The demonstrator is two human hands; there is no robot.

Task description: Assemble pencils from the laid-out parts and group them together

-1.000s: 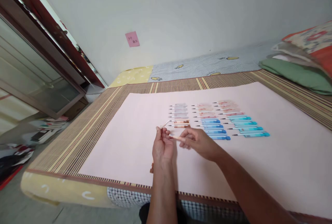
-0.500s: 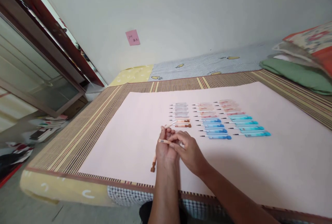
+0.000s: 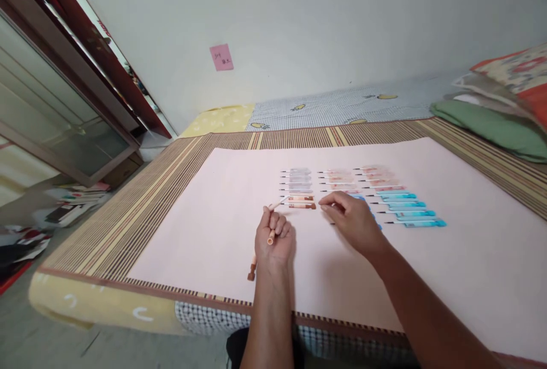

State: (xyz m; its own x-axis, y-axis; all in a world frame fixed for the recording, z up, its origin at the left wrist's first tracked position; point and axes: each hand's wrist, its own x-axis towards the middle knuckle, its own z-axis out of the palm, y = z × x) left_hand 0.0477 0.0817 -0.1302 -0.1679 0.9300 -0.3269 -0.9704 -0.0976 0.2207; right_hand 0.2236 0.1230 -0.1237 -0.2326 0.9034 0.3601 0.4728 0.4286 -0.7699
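My left hand (image 3: 276, 235) is palm up with fingers curled around a peach-coloured pen barrel (image 3: 271, 238), its open end facing me. A slim white piece (image 3: 280, 203), perhaps a refill, sticks out past its thumb. Under the left wrist, a pen part with a brown end (image 3: 252, 271) lies on the pink sheet, partly hidden. My right hand (image 3: 348, 215) hovers over the blue pens, partly covering them; thumb and forefinger are slightly apart, with nothing visible between them. Just left of its fingertips are brown pens (image 3: 302, 206) with white refills alongside.
Grey pens (image 3: 298, 178), pinkish pens (image 3: 380, 175) and turquoise pens (image 3: 416, 213) lie in rows on the pink sheet (image 3: 192, 232). Beneath is a striped mat (image 3: 141, 204). Folded green cloth (image 3: 487, 130) and a cushion (image 3: 521, 73) sit at the right. A pink note (image 3: 221, 57) hangs on the wall.
My right hand has let go of the peach-coloured barrel and moved right, over the blue pens. The barrel stays in my left hand, now pointing toward me.
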